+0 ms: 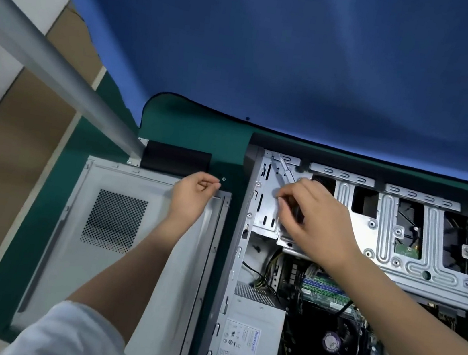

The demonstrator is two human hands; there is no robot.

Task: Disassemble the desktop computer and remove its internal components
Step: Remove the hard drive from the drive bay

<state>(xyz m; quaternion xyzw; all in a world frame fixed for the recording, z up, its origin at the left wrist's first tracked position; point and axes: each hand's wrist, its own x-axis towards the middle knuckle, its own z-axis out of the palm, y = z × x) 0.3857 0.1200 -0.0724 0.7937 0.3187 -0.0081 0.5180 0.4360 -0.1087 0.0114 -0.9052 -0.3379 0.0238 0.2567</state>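
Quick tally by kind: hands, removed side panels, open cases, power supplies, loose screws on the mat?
Hands: 2, left hand and right hand
Removed side panel: 1
Open case: 1
Power supply: 1
Loose screw on the green mat: 1
Total: 6

Green mat (194,129) strip between side panel (139,242) and case (232,267): narrow, passable; one screw (223,179) lies at its far end. Drive cage (399,230) covers the case's far half. Cables (267,275) and power supply (249,339) crowd the near bay.
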